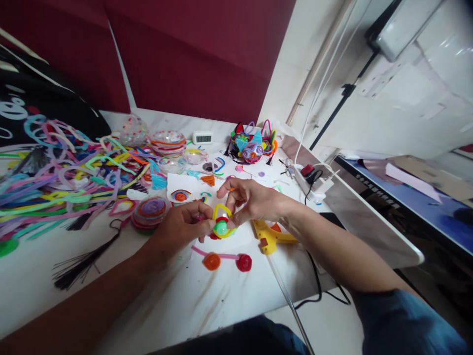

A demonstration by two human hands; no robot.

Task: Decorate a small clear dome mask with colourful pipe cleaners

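Between my two hands is a small pipe-cleaner craft piece (221, 227) with a yellow outline, a red band and a green round part. My left hand (185, 222) pinches its left side, and the fingers of my right hand (248, 199) close on its right edge. Just below, a pink pipe cleaner (228, 256) lies on the table with an orange coil (212, 262) and a red coil (244, 263) by it. A yellow glue gun (269, 240) rests under my right forearm, a clear glue stick projecting from its back.
Loose pipe cleaners (92, 172) heap up on the left beside a black tassel (83, 261) and stacked coiled discs (150, 213). Finished colourful crafts (253, 145) and a small digital clock (203, 137) stand at the back. A power strip (312, 182) with cables sits right.
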